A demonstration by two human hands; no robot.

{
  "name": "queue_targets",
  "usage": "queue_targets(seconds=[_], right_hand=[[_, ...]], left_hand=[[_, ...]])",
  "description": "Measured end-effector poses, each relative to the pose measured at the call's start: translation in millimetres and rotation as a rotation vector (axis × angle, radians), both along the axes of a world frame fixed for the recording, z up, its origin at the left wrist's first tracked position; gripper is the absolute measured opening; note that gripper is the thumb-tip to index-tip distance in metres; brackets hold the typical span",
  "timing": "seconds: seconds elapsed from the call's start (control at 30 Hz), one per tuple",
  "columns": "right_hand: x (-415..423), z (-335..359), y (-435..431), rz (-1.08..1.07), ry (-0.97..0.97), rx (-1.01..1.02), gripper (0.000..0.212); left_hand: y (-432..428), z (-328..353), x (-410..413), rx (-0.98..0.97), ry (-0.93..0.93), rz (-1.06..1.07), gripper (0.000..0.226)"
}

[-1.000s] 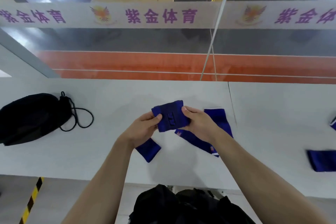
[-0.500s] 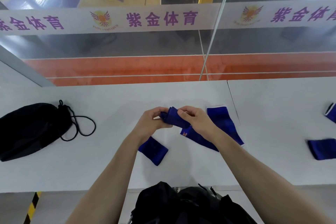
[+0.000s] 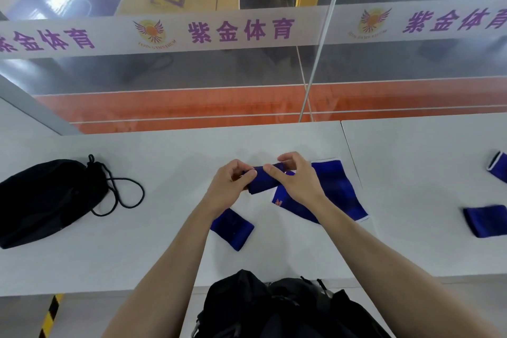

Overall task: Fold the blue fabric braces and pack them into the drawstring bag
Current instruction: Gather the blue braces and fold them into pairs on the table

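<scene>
Well to the left the drawstring bag [image 3: 46, 200] lies untouched, while my left hand [image 3: 230, 186] and right hand [image 3: 297, 180] both pinch the blue brace [image 3: 262, 185] in curled fingers. Held spread a second ago, it is now doubled into a thick bundle just above the table [image 3: 153, 255], so I judge this fold nearly done. The orange mark on the larger brace [image 3: 338, 192] beside it is too small to read; the banner [image 3: 310, 27] behind reads 紫金体育.

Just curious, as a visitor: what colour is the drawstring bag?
The drawstring bag is plain black, best seen in the head view.
</scene>
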State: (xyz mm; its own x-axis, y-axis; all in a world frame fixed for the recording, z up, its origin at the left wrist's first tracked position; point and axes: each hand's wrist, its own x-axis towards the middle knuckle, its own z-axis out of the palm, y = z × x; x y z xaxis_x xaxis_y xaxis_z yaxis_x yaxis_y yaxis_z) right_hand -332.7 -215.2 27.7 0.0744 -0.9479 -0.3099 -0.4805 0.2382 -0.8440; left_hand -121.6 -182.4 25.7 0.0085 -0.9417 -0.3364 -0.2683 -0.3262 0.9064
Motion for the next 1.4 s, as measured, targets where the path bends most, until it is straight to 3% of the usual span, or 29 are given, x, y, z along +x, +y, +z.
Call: queue_targets(seconds=[0.1, 0.17, 0.3, 0.57, 0.87, 0.97, 1.07, 1.13, 1.3, 1.4], right_hand=[[2.8, -2.8, 2.7, -0.012, -0.296, 0.262, 0.049], [5.1, -2.8, 5.0, -0.012, -0.403, 0.273, 0.035], [13.6, -5.8, 3.9, -0.022, -0.33, 0.151, 0.027], [22.3, -1.7, 8.7, -0.013, -0.354, 0.05, 0.05], [27.4, -5.9, -0.4, -0.041, -0.164, -0.039, 0.018], [35.8, -8.2, -5.8, -0.093, -0.231, -0.003, 0.025], [46.4, -10.8, -10.3, -0.153, -0.454, 0.277, 0.046], [50.3, -10.9, -11.6, -0.122, -0.43, 0.325, 0.038], [57.8, -10.4, -13.3, 0.056, -0.256, 0.225, 0.029], [65.9, -12.8, -11.5, 0.185, -0.308, 0.235, 0.028]], left_hand=[[3.2, -5.5, -0.4, -0.009, 0.091, 0.099, 0.01], [5.6, -7.8, 0.7, -0.008, 0.085, 0.099, 0.021], [6.1, -12.5, 5.0, -0.104, -0.246, -0.125, 0.034], [8.9, -12.2, 11.1, -0.199, -0.373, -0.192, 0.046], [6.9, -11.6, 11.4, -0.177, -0.365, -0.187, 0.047], [5.8, -14.5, 14.5, -0.2, -0.356, -0.169, 0.044], [10.1, -18.2, 22.4, -0.18, -0.303, -0.072, 0.042], [17.0, -17.5, 28.8, -0.13, -0.259, -0.056, 0.043], [25.1, -7.1, 48.6, 0.144, -0.227, -0.176, 0.03], [34.5, -7.7, 56.9, 0.196, -0.202, -0.034, 0.022]])
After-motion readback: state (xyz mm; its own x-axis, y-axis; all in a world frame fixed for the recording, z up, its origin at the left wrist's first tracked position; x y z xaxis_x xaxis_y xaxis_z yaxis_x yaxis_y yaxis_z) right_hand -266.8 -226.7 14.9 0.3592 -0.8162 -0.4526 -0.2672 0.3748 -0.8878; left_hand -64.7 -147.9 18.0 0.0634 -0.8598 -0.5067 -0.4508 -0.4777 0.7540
